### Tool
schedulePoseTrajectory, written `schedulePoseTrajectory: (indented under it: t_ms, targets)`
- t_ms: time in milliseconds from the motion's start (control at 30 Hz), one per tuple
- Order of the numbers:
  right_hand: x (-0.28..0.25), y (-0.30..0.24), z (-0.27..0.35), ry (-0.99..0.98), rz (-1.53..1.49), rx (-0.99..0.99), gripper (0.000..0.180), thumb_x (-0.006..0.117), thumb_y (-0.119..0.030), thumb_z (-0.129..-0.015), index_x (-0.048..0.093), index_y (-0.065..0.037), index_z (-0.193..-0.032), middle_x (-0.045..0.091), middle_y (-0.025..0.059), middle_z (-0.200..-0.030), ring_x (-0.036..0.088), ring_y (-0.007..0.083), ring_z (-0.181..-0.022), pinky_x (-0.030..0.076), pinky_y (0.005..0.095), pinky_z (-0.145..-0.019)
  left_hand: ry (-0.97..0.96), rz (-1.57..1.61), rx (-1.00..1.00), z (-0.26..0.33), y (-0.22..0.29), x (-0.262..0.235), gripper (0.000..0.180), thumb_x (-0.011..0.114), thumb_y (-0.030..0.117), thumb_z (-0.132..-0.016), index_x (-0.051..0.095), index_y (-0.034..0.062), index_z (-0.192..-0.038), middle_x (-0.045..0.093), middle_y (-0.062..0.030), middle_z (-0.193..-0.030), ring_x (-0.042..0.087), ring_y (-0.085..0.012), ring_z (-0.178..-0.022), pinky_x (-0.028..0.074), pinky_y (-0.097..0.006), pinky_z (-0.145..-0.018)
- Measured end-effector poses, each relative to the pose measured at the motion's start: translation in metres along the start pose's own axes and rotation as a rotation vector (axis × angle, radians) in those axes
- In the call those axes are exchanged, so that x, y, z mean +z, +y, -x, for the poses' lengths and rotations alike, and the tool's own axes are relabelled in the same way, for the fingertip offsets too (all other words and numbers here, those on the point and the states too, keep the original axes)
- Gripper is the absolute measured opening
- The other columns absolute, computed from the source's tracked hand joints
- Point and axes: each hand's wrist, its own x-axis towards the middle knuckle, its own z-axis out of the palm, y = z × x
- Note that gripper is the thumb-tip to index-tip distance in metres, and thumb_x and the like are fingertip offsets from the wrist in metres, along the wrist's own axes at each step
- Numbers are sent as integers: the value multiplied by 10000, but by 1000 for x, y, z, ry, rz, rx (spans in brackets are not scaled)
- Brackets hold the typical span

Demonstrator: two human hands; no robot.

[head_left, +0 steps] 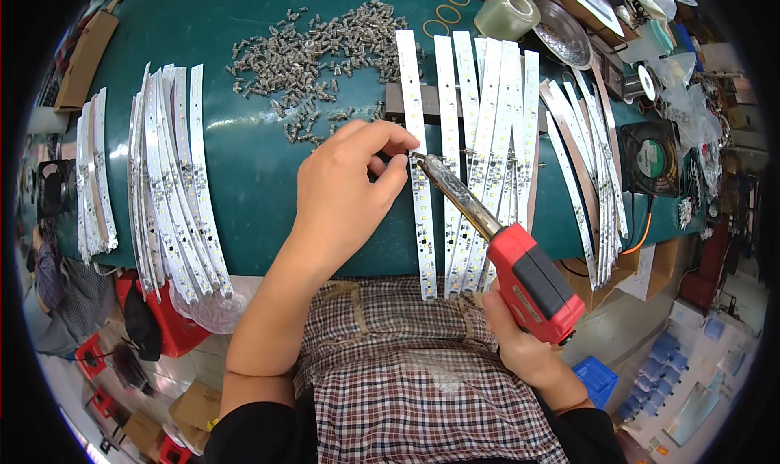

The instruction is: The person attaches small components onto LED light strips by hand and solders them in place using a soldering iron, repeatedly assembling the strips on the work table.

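Green bench (pixel 260 179) is bearing an LED strip (pixel 423 220) running twelve-to-six, three o'clock from the nearer left hand (pixel 345 179), whose pinch I cannot tell; the right hand (pixel 520 346) is clasping a soldering gun (pixel 532 284).

We list an electronics workshop: a green-topped workbench (pixel 256 171); LED strip boards (pixel 424 228), laid in bundles; a heap of small metallic parts (pixel 357 45); a red-and-black soldering gun (pixel 532 281); a wire spool (pixel 646 83); an axial fan (pixel 652 158); below, cardboard boxes (pixel 195 407) and red plastic stools (pixel 180 324).
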Motion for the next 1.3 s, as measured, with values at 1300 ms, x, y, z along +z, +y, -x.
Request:
schedulePoseTrajectory:
  t_ms: [1300]
  targets:
    - [-72, 41, -74, 802, 717, -160, 442, 689, 33, -721, 495, -33, -1112, 546, 155, -1054, 590, 373, -917, 474, 422, -772, -104, 202, -45, 9, 15, 14, 344, 675, -79, -795, 621, -28, -1131, 590, -102, -1091, 668, -104, -760, 517, -187, -601]
